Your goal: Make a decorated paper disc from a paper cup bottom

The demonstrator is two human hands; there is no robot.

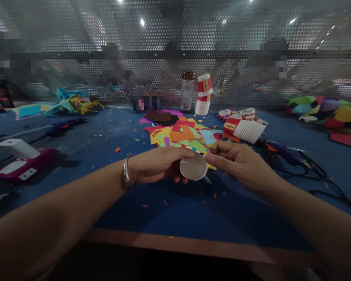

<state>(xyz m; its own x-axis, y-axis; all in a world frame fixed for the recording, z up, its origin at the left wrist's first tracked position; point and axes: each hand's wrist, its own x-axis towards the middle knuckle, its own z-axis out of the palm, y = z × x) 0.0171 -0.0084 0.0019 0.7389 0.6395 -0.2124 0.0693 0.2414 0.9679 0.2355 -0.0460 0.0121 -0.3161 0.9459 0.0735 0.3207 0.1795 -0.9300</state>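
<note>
My left hand (163, 162), with a silver bangle at the wrist, is closed on a round beige disc (193, 168) with a pale rim. It looks like the bottom of a paper cup. The thumb lies on its top edge and the fingers curl behind it. Just right of the disc, my right hand (235, 160) pinches a slim pointed metal tool (206, 146) that slants up to the left; its exact kind is unclear. A short whitish strip (207, 180) shows below the disc's right side. Behind the hands lies a pile of coloured paper scraps (183, 132).
Stacked red-and-white paper cups (245, 130) lie on their side at right, near a glue gun (286, 152) and its cable. More cups (204, 93) stand beside a glass bottle (187, 93). At left are a purple box (26, 166) and another glue gun (66, 125). A perforated screen (152, 50) rises behind.
</note>
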